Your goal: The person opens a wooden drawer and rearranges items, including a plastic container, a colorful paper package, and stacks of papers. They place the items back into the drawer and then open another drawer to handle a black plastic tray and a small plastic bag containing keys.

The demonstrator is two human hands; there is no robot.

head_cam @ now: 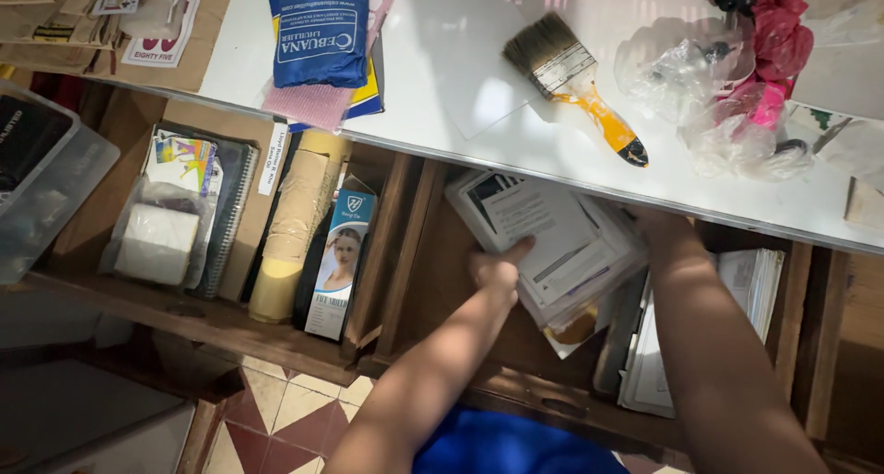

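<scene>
Both my hands hold a thick stack of papers and booklets [552, 244] inside an open wooden drawer [516, 382] under a white tabletop. My left hand [497, 270] grips the stack's left edge with the thumb on top. On the right edge, my right hand [656, 224] is partly hidden by the tabletop's rim. The stack is tilted and lifted off the drawer's bottom. More papers [750, 285] lie in the drawer to the right.
On the white tabletop [460, 87] lie a paintbrush with an orange handle [575, 83], a blue pouch [318, 37] and crumpled clear plastic bags [709, 78]. A second open drawer [110, 294] on the left holds a spiral notebook [226, 212], a yellow roll [295, 225] and a slim box [336, 262].
</scene>
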